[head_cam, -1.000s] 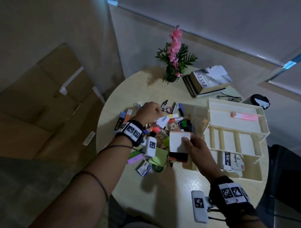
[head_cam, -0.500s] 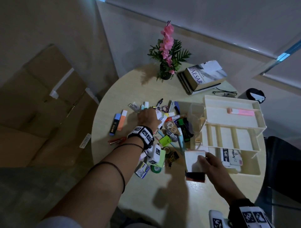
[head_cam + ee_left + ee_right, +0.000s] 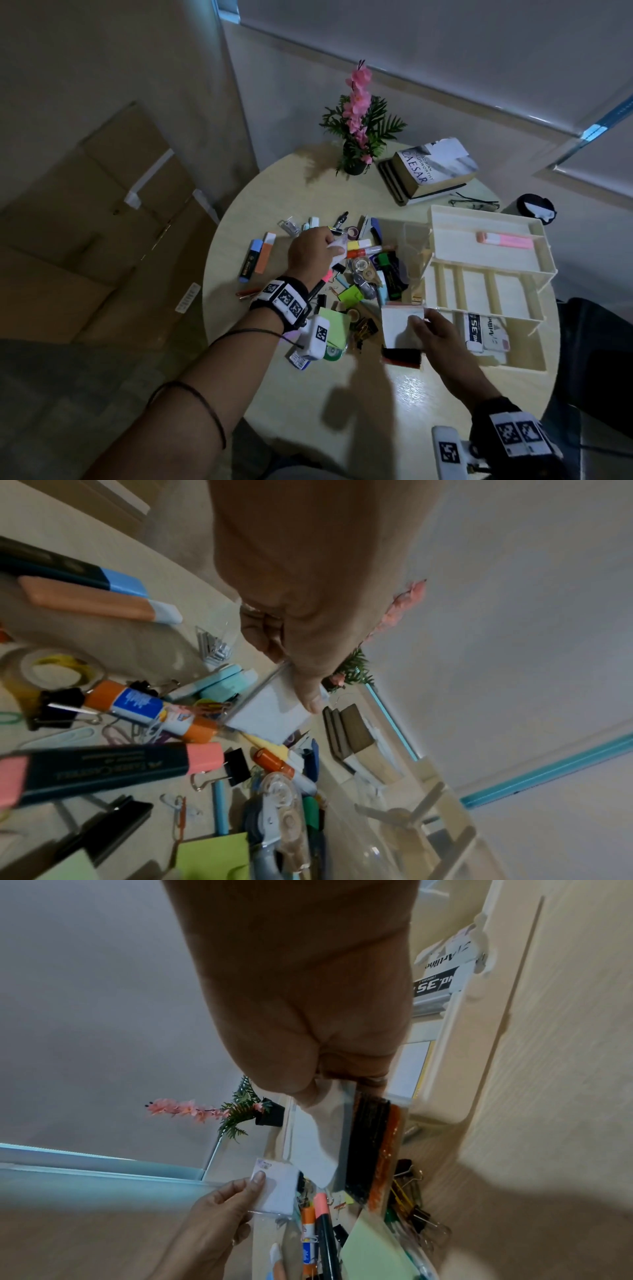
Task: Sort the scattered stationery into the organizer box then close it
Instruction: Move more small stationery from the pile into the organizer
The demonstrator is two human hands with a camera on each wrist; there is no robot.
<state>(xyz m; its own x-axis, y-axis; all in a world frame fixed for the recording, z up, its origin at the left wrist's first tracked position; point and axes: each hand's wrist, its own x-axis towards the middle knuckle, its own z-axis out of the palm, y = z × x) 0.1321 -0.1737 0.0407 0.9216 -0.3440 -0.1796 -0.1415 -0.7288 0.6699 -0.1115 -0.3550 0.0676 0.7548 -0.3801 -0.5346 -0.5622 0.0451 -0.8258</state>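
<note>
Lifted since earlier, one white packet sits pinched in the left hand; right hand fingers grip one notepad stack beside the organizer box's near-left corner.

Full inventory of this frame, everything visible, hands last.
cream plastic organizer box: 1, open, table right
pink highlighter: 1, in box's top tray
white staple boxes: 2, box's bottom compartment
blue and orange highlighters: 2, table left
orange-capped glue stick: 1, in the pile
green sticky-note pad: 1, pile centre
pink flower pot: 1, table's far edge
stacked books: far edge, count unclear
left hand: pinches small white packet
right hand: grips white notepad block beside box
</note>
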